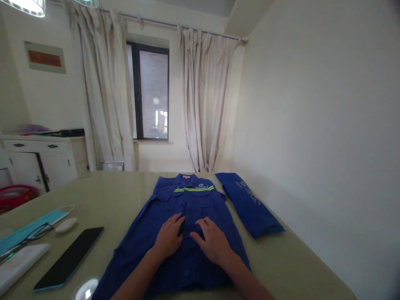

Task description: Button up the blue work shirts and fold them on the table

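A dark blue, collared cloth work jacket with yellow-green striping across its chest (200,208) lies spread front up on the pale, greenish, smooth-topped desk (120,191), its collar toward the far edge and its hem close to the person. Both hands rest on its front: the left hand (170,235) is just left of the centre strip, thumb and fingers parted and lightly curled, and the right hand (214,241) is just right of it, thumb spread away from the forefinger; neither is clenched, though whether the fingertips nip a little cloth cannot be told. The step seems to be setting the front panels straight, and it would go best with both hands working level, one on each side of the strip, fingertips light, drawing slack outward rather than rucking it toward the middle. Keeping the overlap in line with the collar should hold the front square, and the striping makes a handy check for skew. The soft cloth will likely wrinkle under dragging forearms, so lifting them a little would help. The folded dark blue fabric piece with pale lettering (253,208), beside the jacket on the right, is best left undisturbed.
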